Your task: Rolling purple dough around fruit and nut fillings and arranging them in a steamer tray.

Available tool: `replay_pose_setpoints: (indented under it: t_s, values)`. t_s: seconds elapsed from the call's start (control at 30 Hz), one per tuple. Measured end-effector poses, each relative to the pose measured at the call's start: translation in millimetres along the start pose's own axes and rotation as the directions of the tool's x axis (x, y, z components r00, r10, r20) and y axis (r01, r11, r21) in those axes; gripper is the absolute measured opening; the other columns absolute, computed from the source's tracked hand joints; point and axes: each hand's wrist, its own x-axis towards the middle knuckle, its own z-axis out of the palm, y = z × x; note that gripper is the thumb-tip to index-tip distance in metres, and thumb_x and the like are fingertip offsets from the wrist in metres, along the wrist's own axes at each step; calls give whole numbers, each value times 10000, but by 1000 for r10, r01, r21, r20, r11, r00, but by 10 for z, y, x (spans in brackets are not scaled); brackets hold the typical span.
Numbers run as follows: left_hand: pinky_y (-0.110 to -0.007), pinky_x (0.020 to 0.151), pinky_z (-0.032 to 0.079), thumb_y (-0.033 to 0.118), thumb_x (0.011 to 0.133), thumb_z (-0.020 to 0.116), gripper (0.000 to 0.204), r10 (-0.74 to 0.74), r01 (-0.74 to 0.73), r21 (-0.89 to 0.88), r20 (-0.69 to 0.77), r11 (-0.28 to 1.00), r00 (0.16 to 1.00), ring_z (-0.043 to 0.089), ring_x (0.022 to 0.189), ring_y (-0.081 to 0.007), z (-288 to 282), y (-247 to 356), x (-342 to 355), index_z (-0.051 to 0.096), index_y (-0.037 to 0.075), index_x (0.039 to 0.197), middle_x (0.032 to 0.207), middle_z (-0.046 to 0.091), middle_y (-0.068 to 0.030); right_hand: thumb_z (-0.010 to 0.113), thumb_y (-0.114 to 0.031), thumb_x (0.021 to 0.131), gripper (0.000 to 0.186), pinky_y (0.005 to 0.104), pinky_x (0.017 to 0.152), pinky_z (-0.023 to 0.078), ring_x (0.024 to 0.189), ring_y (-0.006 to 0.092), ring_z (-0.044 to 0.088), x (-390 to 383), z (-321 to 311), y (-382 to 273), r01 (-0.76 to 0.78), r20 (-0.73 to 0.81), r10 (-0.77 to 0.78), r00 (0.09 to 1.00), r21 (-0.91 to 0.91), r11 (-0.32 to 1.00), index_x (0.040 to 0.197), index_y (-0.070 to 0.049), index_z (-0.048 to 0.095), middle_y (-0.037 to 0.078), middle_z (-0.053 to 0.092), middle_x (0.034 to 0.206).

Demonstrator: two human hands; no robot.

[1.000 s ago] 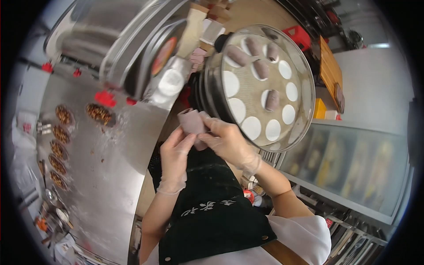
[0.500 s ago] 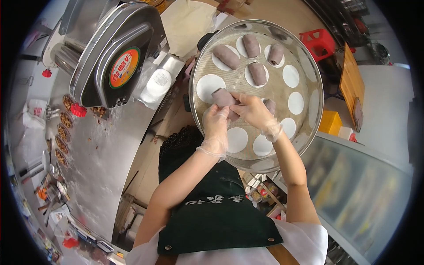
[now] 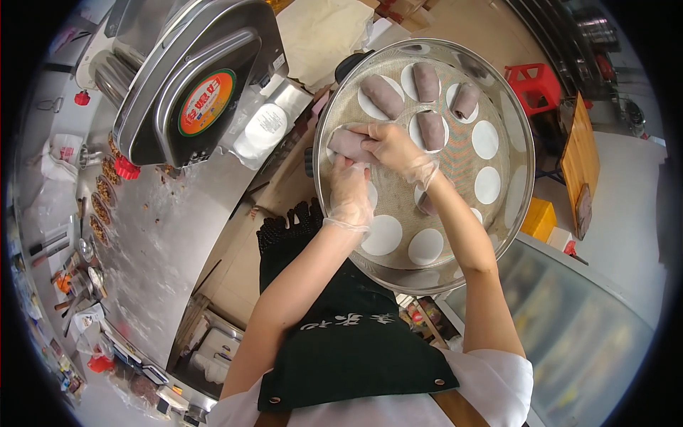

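left fingers (image 3: 346,169) and right fingers (image 3: 377,133) pinching mauve roll (image 3: 348,145), second roll (image 3: 427,206) partly hidden behind right forearm (image 3: 462,231)

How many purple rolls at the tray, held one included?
6: upper-left roll, top roll, roll below that, upper-right roll, roll in both hands, roll partly behind right forearm. Others may be hidden.

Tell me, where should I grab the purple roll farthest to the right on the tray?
I'd grip the roll around its middle, one finger side on each long side, coming from above. It lies lengthwise on a paper circle with its top uncovered, while the tray's raised rim probably makes sideways harder.
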Motion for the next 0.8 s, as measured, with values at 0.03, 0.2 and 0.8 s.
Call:
replay_pose_setpoints:
  t_s: [0.03, 0.2, 0.8]
  values:
    - [-367, 1075, 379, -55, 951, 436, 502, -20, 21, 16, -29, 1000, 999, 492, 1232, -163, 4, 4, 19, 514, 106, 1420, 1362, 527, -33, 620, -35, 862, 439, 366, 873, 548, 980, 341, 714, -12, 8, -1, -2, 1, 2, 1000, -1, 1000, 1299, -30, 666, 216, 725, 1105]
    - [-369, 1064, 417, -84, 929, 422, 542, 1, -1, 0, -3, 1000, 1000, 505, 1243, -178, -70, -41, 128, 494, 85, 1439, 1367, 519, -54, 622, -39, 875, 499, 380, 951, 533, 1116, 363, 669, -147, 154, -62, 111, -121, -131, 984, -162, 981, 1373, -45, 607, 197, 665, 1275]
    - [-375, 1173, 350, -119, 738, 390, 713, -59, 74, -139, 106, 988, 993, 460, 1381, -261, -156, 7, 10, 445, -51, 1445, 1457, 489, -150, 608, -44, 873, 633, 485, 1181, 357, 1402, 393, 467, -341, 416, 95, 264, -233, -471, 851, -586, 766, 1481, 19, 446, 215, 484, 1514]
